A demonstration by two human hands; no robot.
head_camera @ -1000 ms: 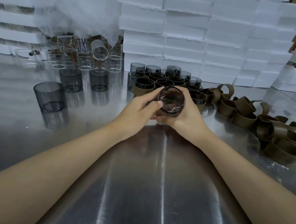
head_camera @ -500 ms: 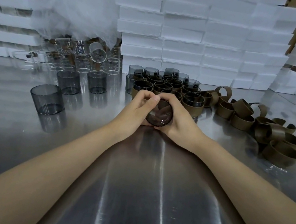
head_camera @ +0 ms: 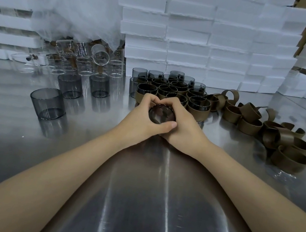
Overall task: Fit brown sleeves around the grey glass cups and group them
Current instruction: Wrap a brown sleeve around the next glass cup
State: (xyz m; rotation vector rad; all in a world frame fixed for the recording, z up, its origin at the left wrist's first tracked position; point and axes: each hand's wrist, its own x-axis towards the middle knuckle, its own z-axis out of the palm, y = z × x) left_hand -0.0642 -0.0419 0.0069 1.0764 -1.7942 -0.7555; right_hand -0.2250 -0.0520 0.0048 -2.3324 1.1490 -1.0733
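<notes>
Centrally, above the steel desk (head_camera: 136, 193), the left hand (head_camera: 139, 120) and right hand (head_camera: 185, 129) clasp 1 grey glass cup (head_camera: 161, 114), fingers (head_camera: 147, 100) curled tight round its wall. Its round, glossy end faces the camera, so its axis points up toward the viewer. Just behind stands the cluster of sleeved cups (head_camera: 171, 91); matte brown sleeves (head_camera: 250, 124) lie heaped to the right, 3 ribbed bare cups (head_camera: 70, 85) to the left.

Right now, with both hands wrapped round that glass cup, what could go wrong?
The grey glass cup is gripped between the left hand and right hand over a hard metal table; a slip might chip it. The sleeved cups stand packed just behind the hands, so a forward jolt could knock them together.
</notes>
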